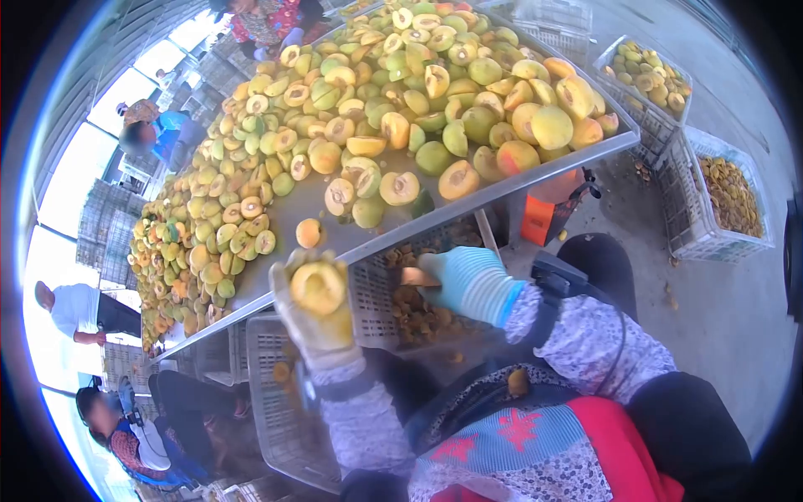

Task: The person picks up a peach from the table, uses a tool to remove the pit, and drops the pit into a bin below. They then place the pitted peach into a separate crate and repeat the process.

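My left hand (316,322), in a pale, stained glove, is palm up just off the table's edge. It holds a yellow peach half (318,288), cut face up. My right hand (470,283), in a blue and white striped glove, is closed in a pinch on a small orange-brown piece (414,276); blur hides exactly what it is. Ahead, the metal table (294,219) carries a large heap of halved and whole peaches (368,117). Closest to my left hand on the tabletop is a small peach (309,233).
Below my hands stands a crate (372,305) with brown pieces in it. Another crate (280,427) is at my left knee. Fruit-filled crates (682,201) stand on the floor at right, near an orange container (539,219). Several people (155,134) are at the left and far side.
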